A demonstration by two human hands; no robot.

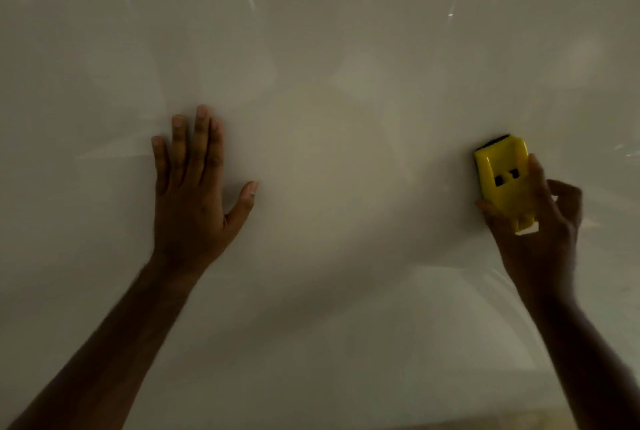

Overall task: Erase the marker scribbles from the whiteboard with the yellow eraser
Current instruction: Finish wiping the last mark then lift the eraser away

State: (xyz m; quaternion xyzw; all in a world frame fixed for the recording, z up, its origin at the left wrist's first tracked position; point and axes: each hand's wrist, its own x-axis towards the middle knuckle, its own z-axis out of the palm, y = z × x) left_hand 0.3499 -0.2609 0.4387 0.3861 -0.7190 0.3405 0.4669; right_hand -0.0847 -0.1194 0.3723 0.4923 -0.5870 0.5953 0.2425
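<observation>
The glossy whiteboard (329,90) fills nearly the whole head view, and no marker scribbles show on its visible surface. My left hand (194,194) lies flat on the board at centre left, fingers spread and pointing up, holding nothing. My right hand (540,232) at the right grips the yellow eraser (504,180) by its lower end. The eraser stands nearly upright with its dark felt side against the board.
Ceiling lights reflect as bright streaks along the top of the board. A strip of tan floor or ledge (485,424) shows at the bottom edge below the board. My two forearms rise from the lower corners.
</observation>
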